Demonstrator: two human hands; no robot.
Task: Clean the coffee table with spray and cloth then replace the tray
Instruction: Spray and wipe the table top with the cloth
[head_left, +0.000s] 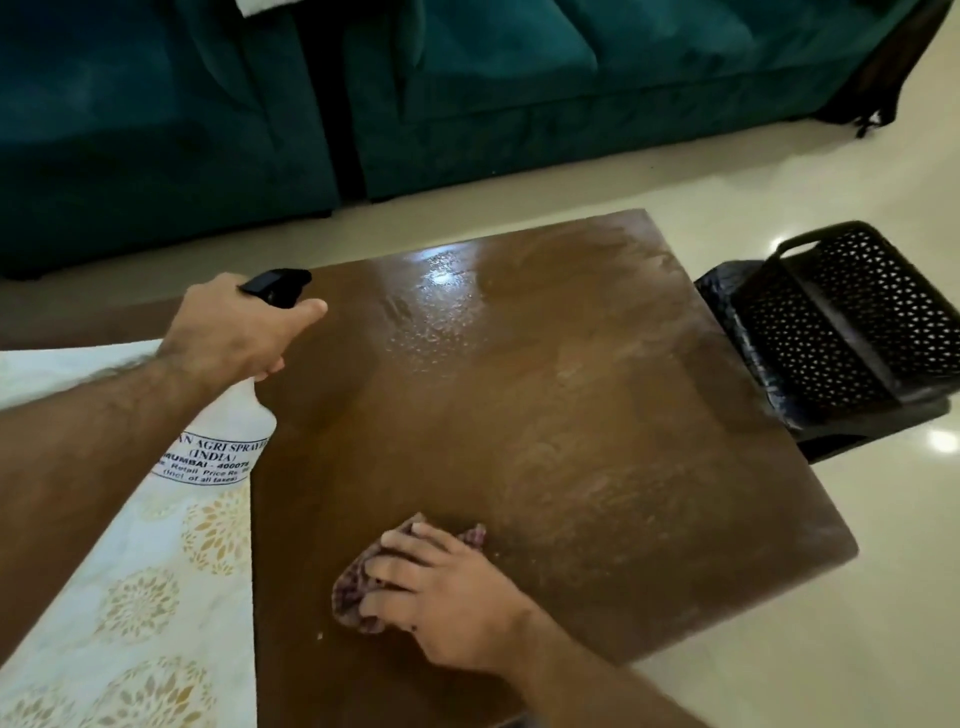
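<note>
The brown wooden coffee table (597, 441) fills the middle of the view, its far part wet with spray droplets. My left hand (234, 332) grips a white spray bottle (223, 436) with a black nozzle, held over the table's left side and pointing toward the wet patch. My right hand (441, 597) presses flat on a checked maroon cloth (353, 592) near the table's front edge. A black perforated tray (841, 332) stands tilted on the floor off the table's right edge.
A white cloth with gold floral print (130, 597) covers the table's left part. A teal sofa (467, 93) runs along the back. A black stool or stand (857, 441) sits under the tray. Cream floor tiles (831, 623) surround the table.
</note>
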